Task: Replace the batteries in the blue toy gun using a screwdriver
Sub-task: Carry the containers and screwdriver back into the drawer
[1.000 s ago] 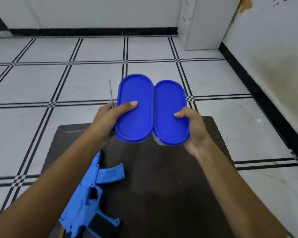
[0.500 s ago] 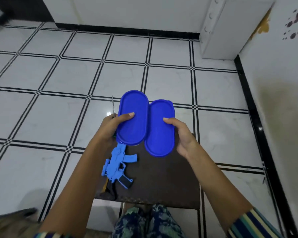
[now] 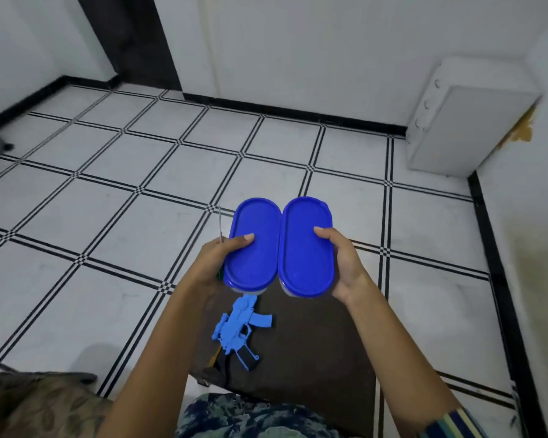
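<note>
The blue toy gun (image 3: pixel 239 330) lies on a dark brown table (image 3: pixel 314 358) below my hands. My left hand (image 3: pixel 214 267) grips an oval container with a blue lid (image 3: pixel 253 245) and also a screwdriver (image 3: pixel 220 226), whose thin metal shaft points up past the fingers. My right hand (image 3: pixel 344 263) holds a second oval container with a blue lid (image 3: pixel 307 245). The two containers are held side by side, touching, above the table's far edge. What is inside them is hidden.
A white tiled floor with black lines (image 3: pixel 140 200) surrounds the small table. A white cabinet (image 3: pixel 465 121) stands in the far right corner by a stained wall (image 3: pixel 538 216). Patterned clothing (image 3: pixel 250 415) shows at the bottom edge.
The camera has risen and pulled back, so the table and gun look smaller and lower. Both hands still hold the two containers side by side.
</note>
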`<move>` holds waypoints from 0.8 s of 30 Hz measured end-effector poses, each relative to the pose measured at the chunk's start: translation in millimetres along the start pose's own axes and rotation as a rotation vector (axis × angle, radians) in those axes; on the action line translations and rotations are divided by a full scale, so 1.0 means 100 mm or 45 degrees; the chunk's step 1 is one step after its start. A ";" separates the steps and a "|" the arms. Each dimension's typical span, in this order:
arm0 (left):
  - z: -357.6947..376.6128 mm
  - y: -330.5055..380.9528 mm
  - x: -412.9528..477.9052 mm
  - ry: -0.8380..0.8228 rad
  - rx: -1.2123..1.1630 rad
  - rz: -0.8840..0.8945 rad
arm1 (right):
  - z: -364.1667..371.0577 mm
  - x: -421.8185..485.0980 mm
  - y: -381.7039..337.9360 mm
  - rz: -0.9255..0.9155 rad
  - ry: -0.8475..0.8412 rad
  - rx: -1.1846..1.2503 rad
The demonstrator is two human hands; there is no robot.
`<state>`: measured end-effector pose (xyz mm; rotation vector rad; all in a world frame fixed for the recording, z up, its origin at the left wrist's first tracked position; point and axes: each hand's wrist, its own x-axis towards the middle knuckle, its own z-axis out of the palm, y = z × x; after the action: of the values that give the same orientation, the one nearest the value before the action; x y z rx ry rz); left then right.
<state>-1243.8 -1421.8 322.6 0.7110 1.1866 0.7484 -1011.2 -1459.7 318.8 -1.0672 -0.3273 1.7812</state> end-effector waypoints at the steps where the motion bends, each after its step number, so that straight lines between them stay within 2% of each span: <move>1: -0.04 0.03 -0.01 -0.004 0.005 0.011 | 0.03 0.03 0.01 0.020 -0.020 -0.003; 9: -0.59 0.28 0.07 0.001 0.010 0.050 | 0.48 0.38 0.12 0.073 -0.079 -0.063; 14: -1.12 0.42 0.31 -0.022 0.004 0.045 | 0.95 0.63 0.31 0.064 -0.036 -0.041; 20: -2.10 0.81 0.66 -0.169 -0.013 0.002 | 1.68 1.08 0.67 0.016 0.116 -0.022; 24: -2.89 1.22 0.86 -0.158 -0.026 -0.010 | 2.36 1.42 0.98 -0.066 0.254 0.064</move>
<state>-1523.3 -1255.1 310.0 0.7249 1.0668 0.6989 -1272.3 -1328.4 318.8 -1.1792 -0.1849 1.6135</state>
